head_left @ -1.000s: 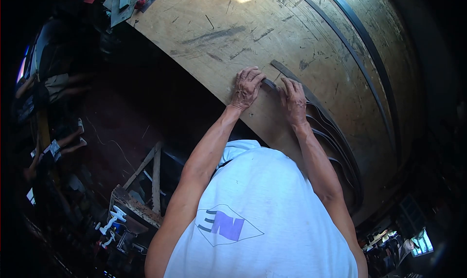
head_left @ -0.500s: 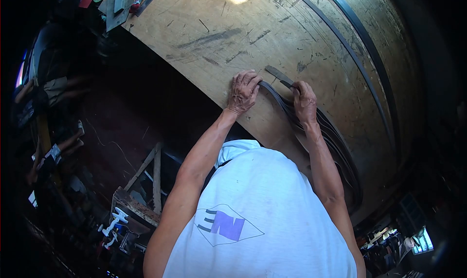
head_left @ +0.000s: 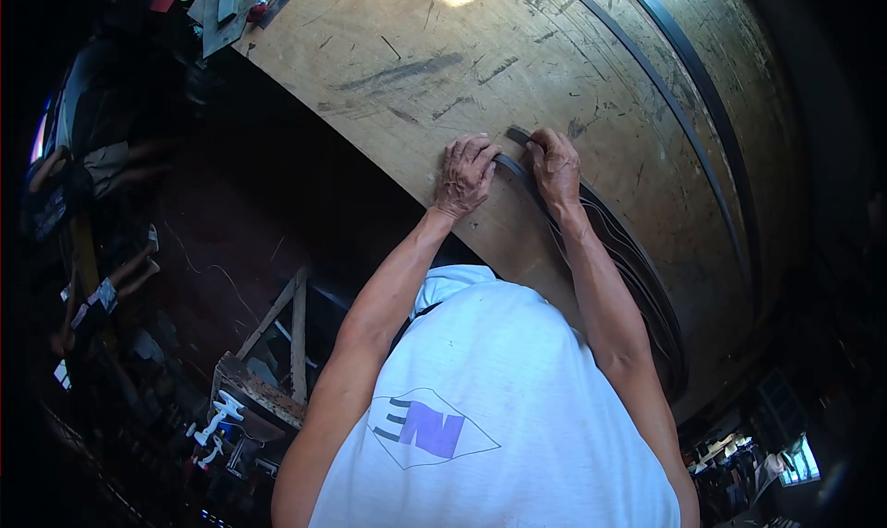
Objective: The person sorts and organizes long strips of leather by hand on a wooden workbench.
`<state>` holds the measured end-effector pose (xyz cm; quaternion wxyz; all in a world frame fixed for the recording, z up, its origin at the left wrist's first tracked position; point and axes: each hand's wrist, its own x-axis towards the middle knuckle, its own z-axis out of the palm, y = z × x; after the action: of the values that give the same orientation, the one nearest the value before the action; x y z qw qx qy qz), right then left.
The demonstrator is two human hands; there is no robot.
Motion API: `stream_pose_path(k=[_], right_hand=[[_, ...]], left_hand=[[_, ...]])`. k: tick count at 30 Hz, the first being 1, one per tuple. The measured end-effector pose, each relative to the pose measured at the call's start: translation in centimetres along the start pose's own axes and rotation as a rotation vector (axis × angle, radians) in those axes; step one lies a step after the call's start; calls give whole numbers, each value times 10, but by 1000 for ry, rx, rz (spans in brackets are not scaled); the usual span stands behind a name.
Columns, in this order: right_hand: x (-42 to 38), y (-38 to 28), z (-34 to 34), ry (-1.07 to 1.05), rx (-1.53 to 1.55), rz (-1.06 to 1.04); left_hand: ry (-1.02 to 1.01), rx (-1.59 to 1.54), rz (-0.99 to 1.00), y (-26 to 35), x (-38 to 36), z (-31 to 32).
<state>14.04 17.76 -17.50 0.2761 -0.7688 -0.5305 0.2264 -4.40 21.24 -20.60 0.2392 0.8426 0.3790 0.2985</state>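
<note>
My left hand (head_left: 467,175) is closed at the table edge, its fingers round the end of a dark, flat strip (head_left: 516,169) that looks like a belt. To its right, my right hand (head_left: 556,169) pinches another dark strip (head_left: 518,134), whose blunt tip pokes out past the fingers to the left. A bundle of long dark strips (head_left: 637,260) with pale edges curves from between the hands down behind my right forearm, lying on the wooden table (head_left: 397,112). The forearm hides part of the bundle.
Two more long dark strips (head_left: 688,61) arc across the table at the upper right. Metal plates (head_left: 227,15) and a red-handled tool (head_left: 259,11) lie at the upper left corner. A wooden frame (head_left: 297,334) stands lower left. People (head_left: 106,163) are at the far left.
My right hand has slid left and slightly up along the strip toward its tip, so less of the tip shows. My left hand stays in place.
</note>
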Motion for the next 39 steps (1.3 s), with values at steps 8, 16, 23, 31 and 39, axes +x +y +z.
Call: stream_pose_path(k=[8, 16, 23, 31, 39], right_hand=[[-6, -5, 8, 55, -270, -95], [-22, -10, 12, -66, 165, -1], [-20, -9, 11, -100, 244, 5], [-26, -8, 17, -68, 167, -99], [-32, -17, 14, -142, -96, -254]], left_hand=[[-5, 2, -2, -1, 0, 1], [23, -17, -19, -3, -3, 3], [56, -71, -104, -3, -7, 7], [115, -76, -166, 1, -12, 15], [128, -78, -191, 0, -11, 19]])
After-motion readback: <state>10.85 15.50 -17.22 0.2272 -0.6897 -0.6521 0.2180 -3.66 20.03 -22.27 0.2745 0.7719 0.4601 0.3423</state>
